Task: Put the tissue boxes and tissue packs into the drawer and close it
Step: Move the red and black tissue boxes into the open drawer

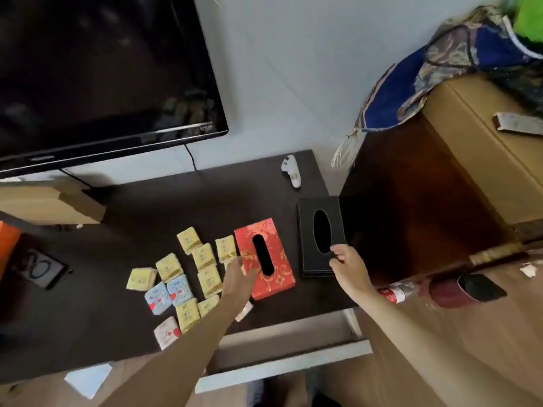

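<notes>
Tissue boxes | left hand [239,277] spread on red box [266,258] | right hand [348,261] pinching black box [320,235]

Wall [293,69]: plain white, evenly lit.
TV [97,71]: 1 black screen, switched off, cable hanging below.
Cabinet top [141,212]: dark brown.
Floor [440,333]: light wood, possibly laminate.
Cardboard box [482,148]: right, draped with cloth.

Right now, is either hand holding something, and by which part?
The right hand pinches the black tissue box at its opening's near rim. The left hand holds nothing.
</notes>
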`<state>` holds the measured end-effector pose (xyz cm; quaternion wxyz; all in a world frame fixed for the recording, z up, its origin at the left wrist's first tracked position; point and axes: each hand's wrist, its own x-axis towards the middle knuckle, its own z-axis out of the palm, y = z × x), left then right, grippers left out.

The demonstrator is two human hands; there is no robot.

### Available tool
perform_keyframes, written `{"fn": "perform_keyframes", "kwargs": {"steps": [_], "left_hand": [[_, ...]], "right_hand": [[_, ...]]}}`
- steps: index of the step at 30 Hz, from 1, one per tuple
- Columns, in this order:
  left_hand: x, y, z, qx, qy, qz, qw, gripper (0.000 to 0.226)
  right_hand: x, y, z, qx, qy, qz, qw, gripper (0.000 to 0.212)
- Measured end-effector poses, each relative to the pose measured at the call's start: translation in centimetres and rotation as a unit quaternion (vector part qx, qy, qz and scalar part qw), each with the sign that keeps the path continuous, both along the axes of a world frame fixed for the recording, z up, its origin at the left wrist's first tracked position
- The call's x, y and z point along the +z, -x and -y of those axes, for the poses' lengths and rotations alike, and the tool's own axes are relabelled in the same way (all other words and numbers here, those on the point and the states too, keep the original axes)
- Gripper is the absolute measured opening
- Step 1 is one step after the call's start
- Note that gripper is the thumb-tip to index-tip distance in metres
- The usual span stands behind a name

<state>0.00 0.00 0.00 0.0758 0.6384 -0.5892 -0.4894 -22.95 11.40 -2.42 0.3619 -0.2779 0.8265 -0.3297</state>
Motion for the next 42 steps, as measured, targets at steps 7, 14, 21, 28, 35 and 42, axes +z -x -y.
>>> {"fn": "perform_keyframes", "kwargs": {"steps": [7, 14, 21, 28, 35, 42], "left_hand": [[-5.6, 3.8, 2.5, 0.032, 0.018, 0.050, 0.998, 0.060], [-9.8, 4.1, 2.1, 0.114, 0.083, 0.018, 0.990, 0.067], [-8.8, 3.9, 0.9, 0.190, 0.143, -0.030, 0.971, 0.065], [-7.0, 2.3, -4.7, 0.221, 0.155, -0.115, 0.956, 0.072], [-10.3, 0.0, -13.0, 0.257, 0.137, -0.186, 0.938, 0.073], [-13.8, -1.3, -16.2, 0.229, 0.183, -0.172, 0.941, 0.071]], "right_hand": [[-5.0, 2.8, 3.9, -0.046, -0.048, -0.083, 0.994, 0.080], [-8.9, 5.3, 4.8, -0.050, -0.051, -0.022, 0.997, 0.074], [-8.7, 5.5, 5.4, -0.143, -0.028, 0.002, 0.989, 0.046], [-6.2, 3.2, -1.3, -0.193, 0.096, 0.080, 0.973, 0.042], [-7.7, -1.1, -9.6, -0.169, 0.126, 0.066, 0.975, 0.056], [-12.3, -4.4, -13.6, -0.151, 0.168, 0.010, 0.974, 0.056]]}}
